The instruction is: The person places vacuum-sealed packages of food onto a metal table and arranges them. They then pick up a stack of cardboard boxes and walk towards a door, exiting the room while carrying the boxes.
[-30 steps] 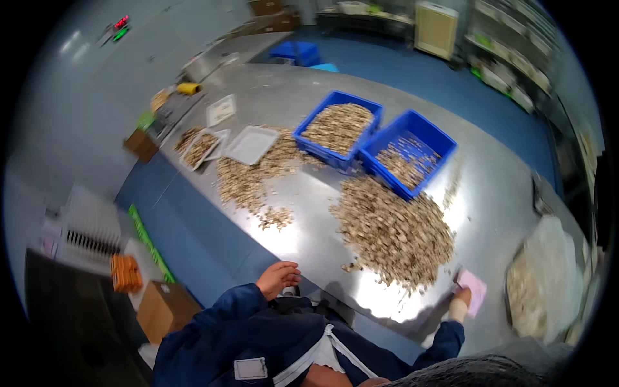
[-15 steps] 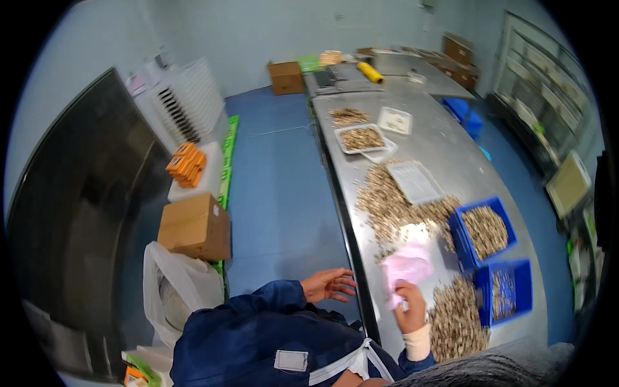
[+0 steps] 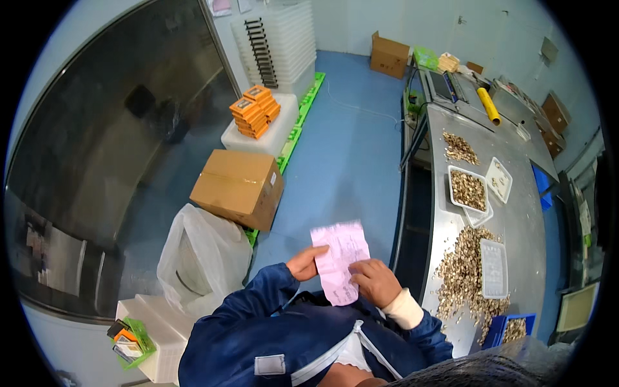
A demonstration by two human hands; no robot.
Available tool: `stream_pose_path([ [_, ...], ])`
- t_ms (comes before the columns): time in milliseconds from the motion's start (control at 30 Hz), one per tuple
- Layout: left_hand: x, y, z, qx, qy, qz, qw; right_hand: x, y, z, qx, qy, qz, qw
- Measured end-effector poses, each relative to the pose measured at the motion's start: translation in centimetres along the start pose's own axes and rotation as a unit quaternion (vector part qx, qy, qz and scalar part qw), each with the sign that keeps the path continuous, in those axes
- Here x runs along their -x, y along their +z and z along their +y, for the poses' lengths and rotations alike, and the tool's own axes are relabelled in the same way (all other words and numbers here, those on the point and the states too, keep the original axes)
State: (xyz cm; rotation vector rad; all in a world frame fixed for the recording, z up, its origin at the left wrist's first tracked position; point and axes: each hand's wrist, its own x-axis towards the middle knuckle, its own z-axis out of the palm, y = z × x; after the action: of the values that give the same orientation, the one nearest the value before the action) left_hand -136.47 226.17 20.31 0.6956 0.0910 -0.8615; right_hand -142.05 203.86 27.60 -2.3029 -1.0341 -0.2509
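A creased pink paper slip [image 3: 334, 264] with writing on it is spread in front of my body, over the aisle floor. On its left edge my left hand [image 3: 305, 263] is closed, the thumb lying over the paper. From the other side my right hand [image 3: 376, 282] grips the slip's right edge, fingers bent across its face. Off to the right, apart from both hands, a loose heap of small brown and pale slices [image 3: 461, 271] covers part of the steel table [image 3: 516, 222].
On the table are a white tray of slices [image 3: 469, 191], a white tray [image 3: 494, 269] and a blue bin [image 3: 496, 331]. Left of the aisle stand a cardboard box [image 3: 236, 184], a bag-lined bin [image 3: 200, 258] and orange packs [image 3: 253, 113]. A green basket [image 3: 138, 348] sits lower left.
The pink slip was crumpled in my right hand above the table; now it is opened out before me. My left hand, formerly without anything, has taken hold of it. The view has swung left.
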Motion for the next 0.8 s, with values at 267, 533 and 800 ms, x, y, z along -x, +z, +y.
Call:
stream_pose_path([
  [267,-9.9,-3.1,10.4,0.166,0.208,0.091,0.96,-8.3,0.2,17.9,-0.09,0.12,0.048,0.987],
  [533,-21.2,-3.8,24.2,0.184,0.283,0.104,0.936,-25.3,1.5,36.9,-0.479,0.194,0.052,0.855],
  [800,-29.4,-8.4,35.6,0.252,0.364,0.132,0.887,-42.6,0.7,48.4,-0.462,0.211,-0.07,0.858],
])
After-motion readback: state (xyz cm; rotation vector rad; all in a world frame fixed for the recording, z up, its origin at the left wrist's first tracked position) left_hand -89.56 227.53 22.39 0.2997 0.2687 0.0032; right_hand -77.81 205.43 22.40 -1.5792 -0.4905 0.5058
